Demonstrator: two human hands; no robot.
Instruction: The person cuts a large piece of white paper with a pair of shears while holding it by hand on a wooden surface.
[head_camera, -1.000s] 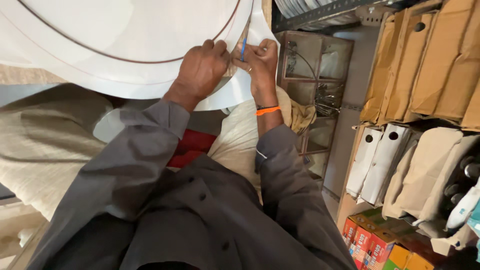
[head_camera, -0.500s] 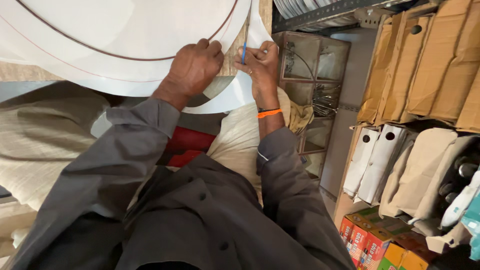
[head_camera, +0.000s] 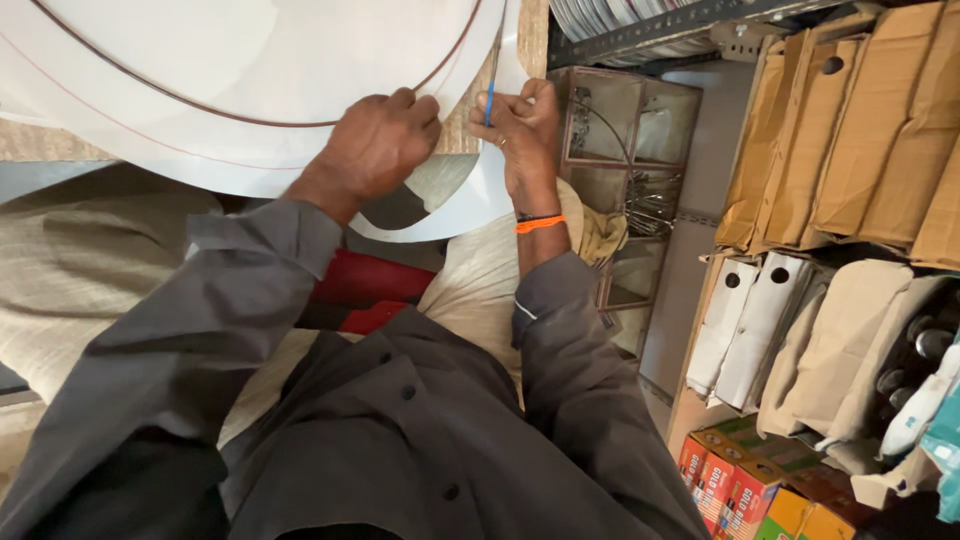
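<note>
A large white round sheet (head_camera: 200, 90) with a thin dark circle drawn on it fills the top left. My left hand (head_camera: 375, 145) presses down on its near edge, fingers curled over the rim. My right hand (head_camera: 520, 125), with an orange band at the wrist, pinches a thin blue tool (head_camera: 490, 103) upright against the sheet's edge. A curved white strip (head_camera: 460, 215) hangs from the sheet below both hands. My grey sleeves and shirt fill the lower middle.
A wooden-framed glass cabinet (head_camera: 625, 150) stands just right of my hands. Brown cardboard boxes (head_camera: 860, 130) and white boxes (head_camera: 745, 320) are stacked at the right, colourful cartons (head_camera: 750, 490) at the bottom right. A beige sack (head_camera: 480, 290) and something red (head_camera: 370, 280) lie under my arms.
My left hand has slid a little left along the sheet's edge, away from my right hand. The white strip below the hands has grown longer and hangs lower.
</note>
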